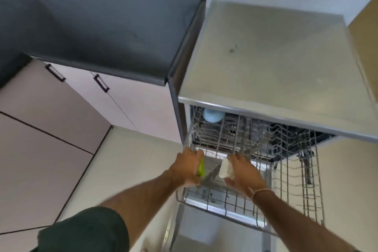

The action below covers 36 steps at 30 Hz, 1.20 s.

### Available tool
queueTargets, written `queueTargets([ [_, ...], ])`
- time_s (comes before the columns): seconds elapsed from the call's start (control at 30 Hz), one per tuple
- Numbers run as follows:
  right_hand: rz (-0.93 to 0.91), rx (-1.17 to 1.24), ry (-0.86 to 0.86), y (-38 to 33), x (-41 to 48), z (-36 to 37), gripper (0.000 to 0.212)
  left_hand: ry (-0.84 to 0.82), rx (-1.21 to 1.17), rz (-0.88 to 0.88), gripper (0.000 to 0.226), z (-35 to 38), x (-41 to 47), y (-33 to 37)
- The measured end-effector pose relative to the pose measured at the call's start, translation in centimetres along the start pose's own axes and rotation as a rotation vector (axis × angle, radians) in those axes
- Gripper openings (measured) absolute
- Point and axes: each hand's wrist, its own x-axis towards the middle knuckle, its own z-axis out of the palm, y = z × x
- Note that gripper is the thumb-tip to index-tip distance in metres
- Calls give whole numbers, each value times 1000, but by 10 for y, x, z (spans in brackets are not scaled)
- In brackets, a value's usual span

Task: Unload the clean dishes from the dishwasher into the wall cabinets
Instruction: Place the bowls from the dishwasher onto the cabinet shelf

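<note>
We see 2 hands over the pulled-out rack (296, 190) of the dishwasher (276, 57). The left hand (187, 166) has its fingers clamped on a knife (201, 168) with a green handle, and the blade points toward the right hand (243, 172). The right hand's fingers are curled round a white piece (226, 168). It is blurred, so we cannot tell if it is a cup or something else. Both things are just above the rack wires, very near each other. 1 blue bowl (212, 115) sits in the inner rack (235, 129), at its back left corner. The wall cabinets are not in view.

We think the main risk is the blade. Its tip is close to the right hand, so a quick lift of both hands together can bring them into contact. The white piece can also catch on a rack wire and slip from the fingers. The dark surface (102, 32) to the left is near, so 1 thing could be put down there if the grip feels unsure.
</note>
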Motion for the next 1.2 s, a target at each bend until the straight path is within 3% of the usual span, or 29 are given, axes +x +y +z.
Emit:
queueTargets([
  [0.4,-236,42,163,-251,-1,-121,77,222,-161,-146,84,-174,-151,-122],
  [0.9,-737,-102,302,-632,-24,-247,72,547,39,-387,69,-365,-425,-331],
  [1.2,-1048,-121,414,-833,-42,-358,70,760,112,-645,77,-502,-575,-431],
])
